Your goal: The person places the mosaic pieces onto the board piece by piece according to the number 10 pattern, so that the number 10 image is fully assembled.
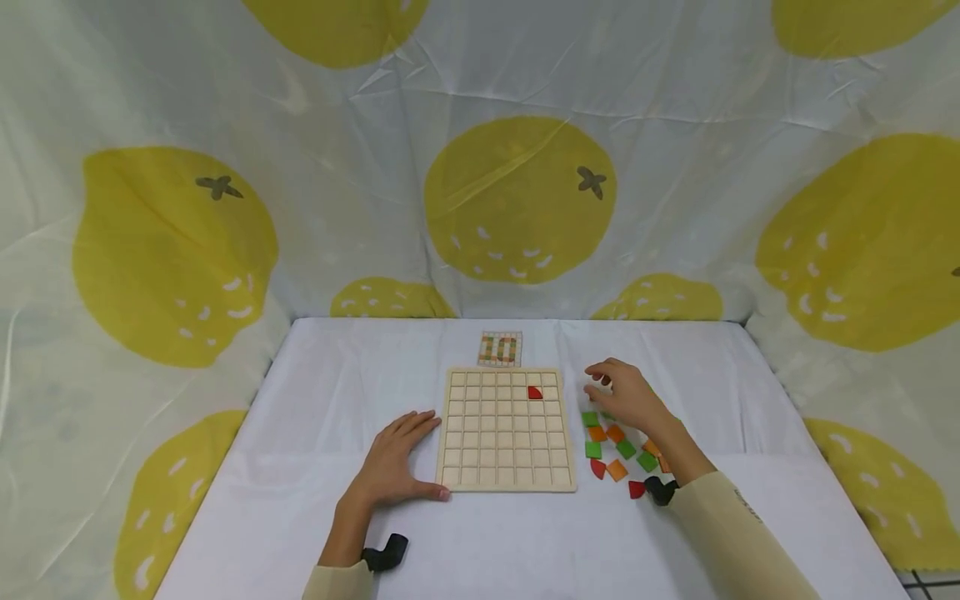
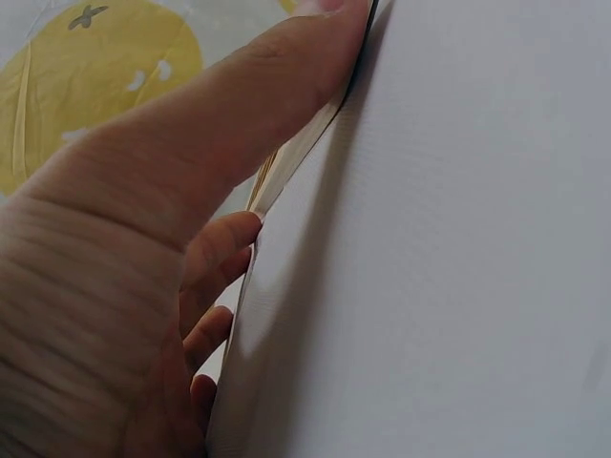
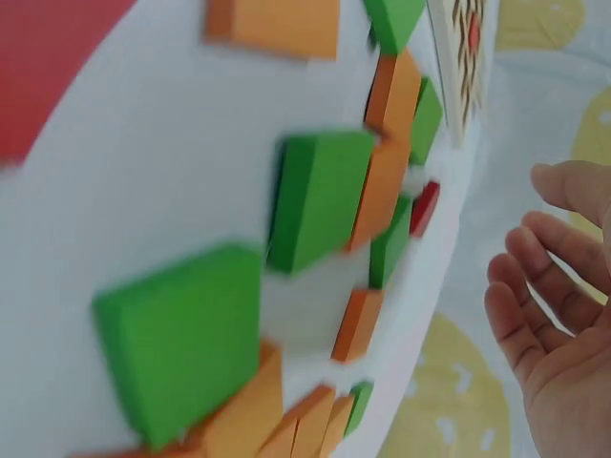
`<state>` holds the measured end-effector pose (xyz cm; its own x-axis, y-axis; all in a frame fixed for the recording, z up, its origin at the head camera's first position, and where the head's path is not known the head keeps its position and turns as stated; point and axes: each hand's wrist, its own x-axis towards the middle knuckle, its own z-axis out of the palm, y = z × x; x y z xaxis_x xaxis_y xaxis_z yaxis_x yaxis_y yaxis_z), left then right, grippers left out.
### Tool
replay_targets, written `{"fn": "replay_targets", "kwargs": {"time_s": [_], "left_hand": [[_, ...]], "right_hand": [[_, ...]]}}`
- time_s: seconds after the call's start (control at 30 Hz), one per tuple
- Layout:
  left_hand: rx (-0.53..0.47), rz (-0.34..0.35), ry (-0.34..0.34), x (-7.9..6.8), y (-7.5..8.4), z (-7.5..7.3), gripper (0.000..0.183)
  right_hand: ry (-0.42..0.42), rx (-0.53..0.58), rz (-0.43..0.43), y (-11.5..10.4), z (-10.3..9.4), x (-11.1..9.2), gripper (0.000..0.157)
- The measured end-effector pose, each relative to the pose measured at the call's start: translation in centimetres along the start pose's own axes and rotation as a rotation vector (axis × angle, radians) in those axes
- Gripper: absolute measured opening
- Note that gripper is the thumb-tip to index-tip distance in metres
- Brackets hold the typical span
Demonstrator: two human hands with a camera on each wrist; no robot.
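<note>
Basically, board point(image 1: 506, 429) centre; left hand point(image 1: 397, 460) spread at its left edge, light pressure should steady it; right hand point(image 1: 628, 397) loosely curved, pinching nothing, by tiles point(image 1: 626, 450) at right; red piece point(image 1: 535, 392) on board, far right; best pinch tiles edgewise, lay flat.

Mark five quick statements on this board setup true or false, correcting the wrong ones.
1. A red quarter-circle piece lies on the wooden grid board. True.
2. The card marked 10 lies on the board. False: it lies beyond the board's far edge.
3. The left grip is at the board's near-left corner. True.
4. The right grip holds a green square. False: nothing shows in it.
5. All the loose pieces are green. False: some are orange or red.
</note>
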<state>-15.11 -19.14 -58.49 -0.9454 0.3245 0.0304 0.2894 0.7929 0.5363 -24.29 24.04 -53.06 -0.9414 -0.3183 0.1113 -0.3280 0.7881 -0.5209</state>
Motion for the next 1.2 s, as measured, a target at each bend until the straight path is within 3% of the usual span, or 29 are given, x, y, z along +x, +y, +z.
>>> {"fn": "replay_targets", "kwargs": {"time_s": [0.37, 0.5, 0.9, 1.2], "left_hand": [[0.01, 0.02, 0.024, -0.3, -0.3, 0.6, 0.122], [0.011, 0.02, 0.025, -0.2, -0.2, 0.6, 0.122], [0.02, 0.033, 0.042, -0.1, -0.2, 0.4, 0.121], [0.031, 0.036, 0.039, -0.1, -0.2, 0.4, 0.122]], "right_hand": [[-0.013, -0.038, 0.189, 3.6, -2.8, -2.9, 0.038], [-0.007, -0.048, 0.203, 4.7, -3.3, -3.8, 0.038], [-0.047, -0.088, 0.289, 7.0, -3.1, -5.7, 0.043], [-0.041, -0.06, 0.362, 7.0, -3.0, -5.9, 0.043]]}}
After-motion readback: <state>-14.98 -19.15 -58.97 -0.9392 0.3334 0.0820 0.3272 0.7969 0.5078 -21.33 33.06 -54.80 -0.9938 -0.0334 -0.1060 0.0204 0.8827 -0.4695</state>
